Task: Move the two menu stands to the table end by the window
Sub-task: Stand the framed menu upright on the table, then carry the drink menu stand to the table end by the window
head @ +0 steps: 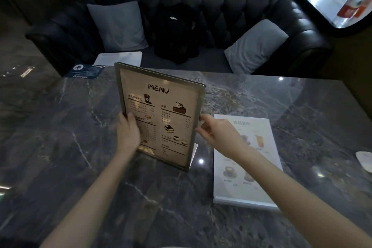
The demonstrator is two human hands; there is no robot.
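Both hands grip the upright metal-framed menu stand [161, 115] near the middle of the dark marbled table [60, 127]: left hand [128, 133] closed on its left edge, right hand [216, 132] pinching its right edge. It looks stiff, light and top-heavy; both edges seem the safest hold. The pale acrylic menu stand [259, 159] sits just right of it.
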